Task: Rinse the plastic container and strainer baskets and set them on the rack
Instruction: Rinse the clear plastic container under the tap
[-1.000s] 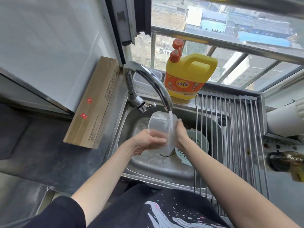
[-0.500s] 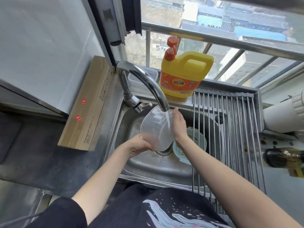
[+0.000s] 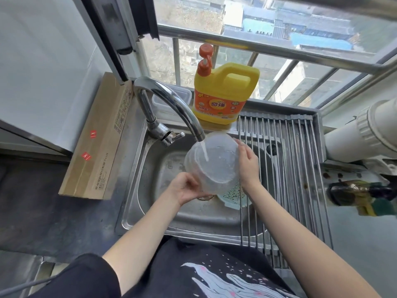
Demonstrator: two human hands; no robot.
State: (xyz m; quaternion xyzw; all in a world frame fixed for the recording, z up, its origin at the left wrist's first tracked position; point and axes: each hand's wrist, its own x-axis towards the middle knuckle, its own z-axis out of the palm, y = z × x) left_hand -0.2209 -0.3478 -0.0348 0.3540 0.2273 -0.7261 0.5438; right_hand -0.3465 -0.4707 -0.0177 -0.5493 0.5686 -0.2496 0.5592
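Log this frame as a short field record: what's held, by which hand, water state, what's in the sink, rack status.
held item: clear plastic container, tilted under the faucet
left hand: grips the container's lower edge
right hand: holds its far rim
water: running into the container
in sink: pale green strainer basket, partly hidden behind the container
rack: bare bars over the sink's right side, nothing on it
behind sink: yellow detergent jug

Dark grey stone counter [image 3: 38,211] carrying a long brown cardboard box [image 3: 98,145] along its left side, beside the inset stainless-steel sink [image 3: 137,190]; a steel-rod roll-up rack [image 3: 300,168] is spanning the sink's right half.
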